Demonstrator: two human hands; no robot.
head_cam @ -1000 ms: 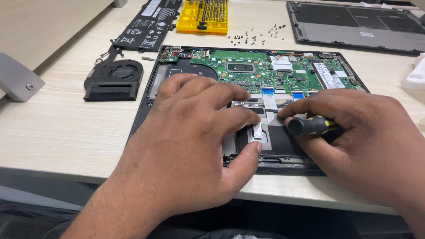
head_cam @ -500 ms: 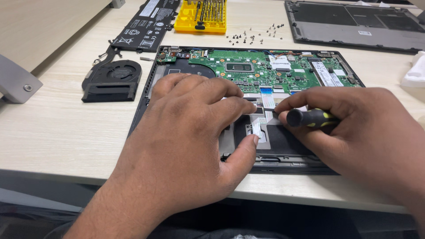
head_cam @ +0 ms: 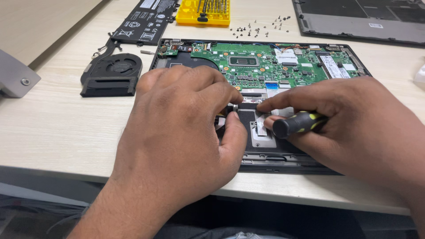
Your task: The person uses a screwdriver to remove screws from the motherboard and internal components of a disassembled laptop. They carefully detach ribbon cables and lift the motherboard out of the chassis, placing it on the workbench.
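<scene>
An opened laptop base [head_cam: 305, 161] lies on the table with its green mainboard [head_cam: 265, 62] exposed. My left hand [head_cam: 181, 128] rests palm down on the lower left part of the base, fingertips near the touchpad bracket [head_cam: 261, 132] at the middle. My right hand [head_cam: 354, 128] comes in from the right, gripping a black screwdriver with yellow marks [head_cam: 299, 124], its handle end pointing toward me. The index finger of that hand touches a flat ribbon cable area just above the bracket. The screwdriver's tip is hidden.
A removed black cooling fan with heat pipe [head_cam: 110, 73] lies left of the laptop. Behind it are a flat black battery [head_cam: 141, 20], a yellow bit case [head_cam: 203, 11], several loose screws [head_cam: 259, 28] and the grey bottom cover [head_cam: 363, 17]. A grey object [head_cam: 13, 75] sits at far left.
Both hands have closed in on the bracket at the middle of the base. The right index finger now reaches further left over the ribbon cable.
</scene>
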